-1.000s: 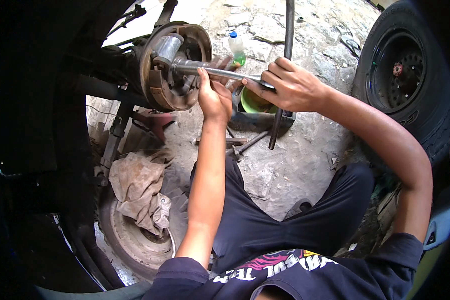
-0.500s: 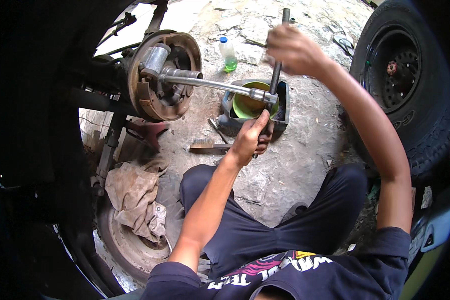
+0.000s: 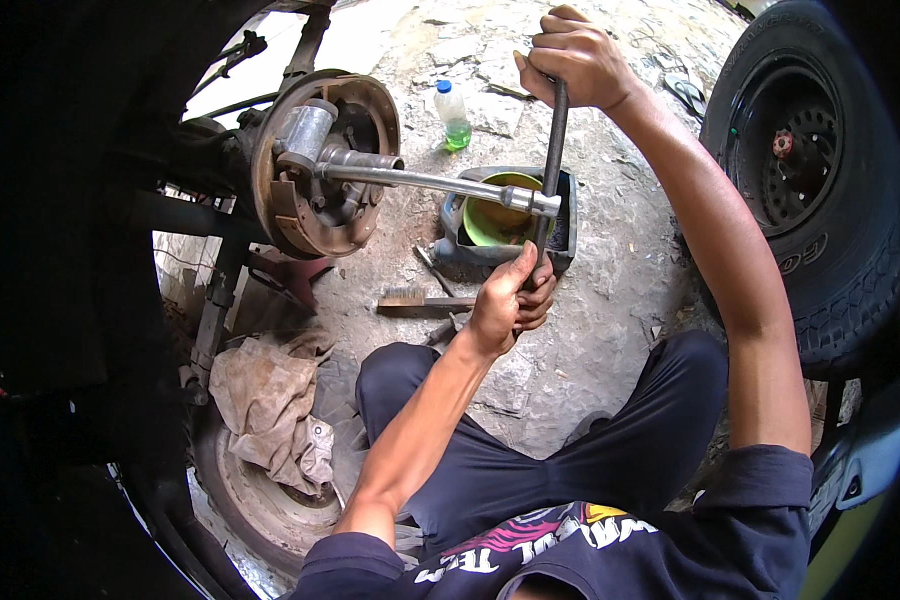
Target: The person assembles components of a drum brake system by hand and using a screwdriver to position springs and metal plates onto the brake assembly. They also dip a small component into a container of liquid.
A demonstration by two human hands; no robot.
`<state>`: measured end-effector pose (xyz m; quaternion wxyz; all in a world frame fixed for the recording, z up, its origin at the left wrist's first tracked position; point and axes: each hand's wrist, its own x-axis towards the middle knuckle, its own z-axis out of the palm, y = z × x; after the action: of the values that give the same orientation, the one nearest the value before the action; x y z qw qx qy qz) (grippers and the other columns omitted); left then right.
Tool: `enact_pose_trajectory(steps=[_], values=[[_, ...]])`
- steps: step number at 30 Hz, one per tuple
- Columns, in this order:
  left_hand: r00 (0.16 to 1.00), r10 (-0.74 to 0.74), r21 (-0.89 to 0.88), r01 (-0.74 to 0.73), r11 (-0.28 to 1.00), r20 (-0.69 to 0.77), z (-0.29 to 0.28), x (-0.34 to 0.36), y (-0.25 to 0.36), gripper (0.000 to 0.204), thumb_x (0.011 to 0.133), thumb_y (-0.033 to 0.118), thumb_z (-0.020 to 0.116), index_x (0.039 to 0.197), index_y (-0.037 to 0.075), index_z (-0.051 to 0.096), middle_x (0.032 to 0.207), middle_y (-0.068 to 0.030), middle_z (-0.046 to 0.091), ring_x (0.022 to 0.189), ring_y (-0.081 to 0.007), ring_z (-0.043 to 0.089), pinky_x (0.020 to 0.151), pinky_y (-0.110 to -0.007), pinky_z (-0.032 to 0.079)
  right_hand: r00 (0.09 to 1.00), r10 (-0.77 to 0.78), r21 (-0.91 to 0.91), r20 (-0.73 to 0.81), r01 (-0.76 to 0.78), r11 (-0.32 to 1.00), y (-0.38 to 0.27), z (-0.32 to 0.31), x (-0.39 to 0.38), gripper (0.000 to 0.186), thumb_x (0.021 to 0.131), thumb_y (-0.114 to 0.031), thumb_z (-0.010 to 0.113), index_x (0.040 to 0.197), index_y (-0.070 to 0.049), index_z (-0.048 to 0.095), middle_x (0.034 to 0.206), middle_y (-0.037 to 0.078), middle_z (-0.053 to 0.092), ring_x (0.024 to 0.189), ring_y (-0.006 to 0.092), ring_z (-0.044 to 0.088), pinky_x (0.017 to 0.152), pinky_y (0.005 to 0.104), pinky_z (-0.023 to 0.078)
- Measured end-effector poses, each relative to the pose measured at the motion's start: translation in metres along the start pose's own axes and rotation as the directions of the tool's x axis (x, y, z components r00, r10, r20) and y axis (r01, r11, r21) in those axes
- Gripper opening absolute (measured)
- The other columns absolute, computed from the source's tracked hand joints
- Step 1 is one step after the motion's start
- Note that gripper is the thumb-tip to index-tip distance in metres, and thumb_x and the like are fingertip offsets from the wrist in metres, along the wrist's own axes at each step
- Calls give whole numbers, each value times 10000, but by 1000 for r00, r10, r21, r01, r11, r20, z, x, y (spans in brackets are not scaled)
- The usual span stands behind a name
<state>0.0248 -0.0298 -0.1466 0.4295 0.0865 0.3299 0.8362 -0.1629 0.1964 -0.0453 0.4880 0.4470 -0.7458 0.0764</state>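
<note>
Above the rough stone floor (image 3: 610,290), a dark bar (image 3: 555,140) runs steeply through the outer end of a silver shaft (image 3: 420,183). Right hand (image 3: 582,62) high, fingers wrapped tight round the bar's top end. Left hand (image 3: 513,302) low, fingers closed round the bar's lower part, thumb lying along it. Shaft slopes slightly down from the rusty brake assembly (image 3: 300,227) at left, passing just beside a protruding spindle (image 3: 382,162); cannot tell how its inner end seats. Beneath the shaft: green bowl (image 3: 485,240) inside a grey container (image 3: 462,256). Clear bottle (image 3: 454,118) with blue cap and green liquid upright beyond it. Wooden brush (image 3: 402,302), bristles up, lies left of the left hand. Crumpled cloth (image 3: 265,395) rests on a round metal rim (image 3: 238,475) lower left. Large tyre (image 3: 855,270) stands at right, well apart from the bar.
</note>
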Motion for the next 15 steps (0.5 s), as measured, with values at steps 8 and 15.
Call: enact_pose_trajectory(steps=[8,15], values=[[974,-54,110,80,991,-219,22,-15,10,457,1037,541,367,842,132,432,597,87,259,443,-27,187,383,-203,170,993,38,42,-110,-33,999,-10,9,-4,335,735,1,676,511,-111,454,475,32,426,465,198,413,581,325,405],[940,-128,10,138,990,-317,36,-22,14,438,1027,517,420,845,119,445,598,87,262,430,-7,197,354,-171,186,974,148,89,-172,-134,987,-20,22,-20,340,742,17,662,512,-92,436,484,42,413,458,213,402,563,327,387]])
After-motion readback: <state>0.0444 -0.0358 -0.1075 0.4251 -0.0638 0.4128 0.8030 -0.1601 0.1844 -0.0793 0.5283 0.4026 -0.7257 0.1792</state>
